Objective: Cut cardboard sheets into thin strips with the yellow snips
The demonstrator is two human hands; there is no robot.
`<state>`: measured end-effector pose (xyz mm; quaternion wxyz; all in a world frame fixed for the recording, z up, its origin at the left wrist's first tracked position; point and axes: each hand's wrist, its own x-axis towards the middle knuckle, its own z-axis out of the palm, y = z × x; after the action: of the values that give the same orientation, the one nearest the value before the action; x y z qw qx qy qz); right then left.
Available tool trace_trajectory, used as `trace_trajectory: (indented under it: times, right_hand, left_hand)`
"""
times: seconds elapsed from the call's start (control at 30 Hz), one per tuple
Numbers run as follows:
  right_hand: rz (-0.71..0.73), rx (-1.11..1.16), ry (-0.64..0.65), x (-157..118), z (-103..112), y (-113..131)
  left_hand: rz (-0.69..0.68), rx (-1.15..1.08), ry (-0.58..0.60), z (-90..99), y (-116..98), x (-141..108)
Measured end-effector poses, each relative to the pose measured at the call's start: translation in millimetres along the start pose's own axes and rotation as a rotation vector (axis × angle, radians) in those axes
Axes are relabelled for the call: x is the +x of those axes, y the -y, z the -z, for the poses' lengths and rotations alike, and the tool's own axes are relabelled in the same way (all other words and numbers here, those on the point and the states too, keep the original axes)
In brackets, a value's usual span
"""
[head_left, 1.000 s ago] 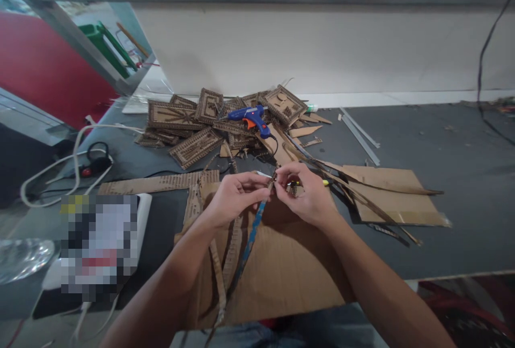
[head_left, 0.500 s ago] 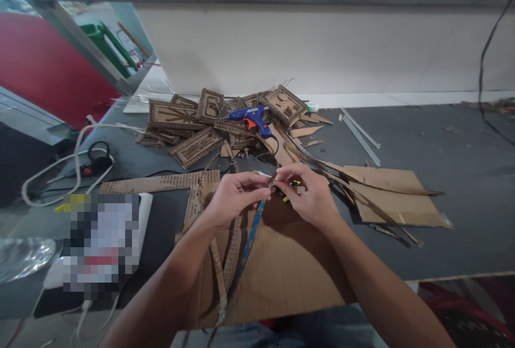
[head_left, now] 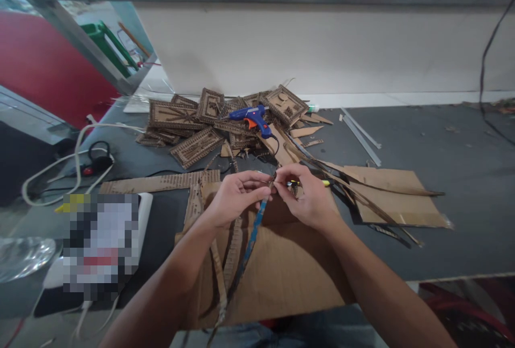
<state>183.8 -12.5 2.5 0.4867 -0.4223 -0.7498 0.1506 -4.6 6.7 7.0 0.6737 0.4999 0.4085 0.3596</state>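
Observation:
Both hands meet over a large cardboard sheet (head_left: 289,262), pinching one narrow cardboard strip (head_left: 252,241) with blue print on it. My left hand (head_left: 237,195) closes thumb and fingers on the strip near its upper end. Just beside it, my right hand (head_left: 306,192) pinches the strip's tip, which the fingers partly hide. The strip hangs down toward the front edge of the sheet. Under and beyond the right fingers lies a yellow and black tool (head_left: 325,183), mostly covered by the hand. Other cardboard strips (head_left: 219,278) lie left of the blue one.
Behind the hands, a blue glue gun (head_left: 257,117) rests on a pile of framed cardboard pieces (head_left: 197,147). To the right are a flat cardboard piece (head_left: 398,192), long strips and thin glue sticks (head_left: 362,139). At left are white cables (head_left: 76,149) and a blurred-out device on a white block (head_left: 145,214).
The fingers have shifted slightly on the strip, and the right hand's fingers have opened up a little. More of the yellow tool shows to the right of that hand.

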Motion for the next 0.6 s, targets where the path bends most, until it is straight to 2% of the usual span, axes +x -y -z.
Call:
trace_trajectory:
  times: [0.27, 0.6]
  right_hand:
    - [0.112, -0.035, 0.019, 1.7, -0.7, -0.6]
    - [0.242, -0.04, -0.006, 2.1, 3.8, -2.0]
  left_hand:
    - [-0.005, -0.007, 0.025, -0.2, -0.3, 0.2]
    - [0.015, -0.024, -0.016, -1.6, -10.0, -1.6]
